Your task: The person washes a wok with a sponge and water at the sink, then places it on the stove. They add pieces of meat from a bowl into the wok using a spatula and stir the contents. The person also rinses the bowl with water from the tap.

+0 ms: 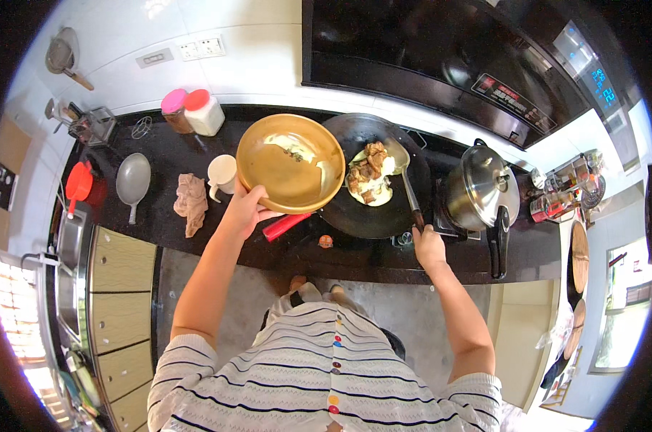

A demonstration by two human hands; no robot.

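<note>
My left hand [245, 209] grips the near rim of a wide golden-brown bowl [290, 163], held tilted beside a black wok [380, 176]. A few scraps of pale food cling to the bowl's inside. My right hand [428, 245] holds the dark handle of a metal spatula [401, 162] whose blade rests in the wok. Brown chunks and pale slices of food [369, 176] lie piled in the wok next to the blade. The wok's red handle [284, 225] sticks out under the bowl toward me.
A steel pressure cooker [481, 189] stands right of the wok. On the black counter [160, 223] to the left lie a cream mug [222, 173], a crumpled brown cloth [191, 201], a grey ladle [133, 180], two lidded jars [193, 111] and a red jug [78, 183]. A sink [70, 266] is far left.
</note>
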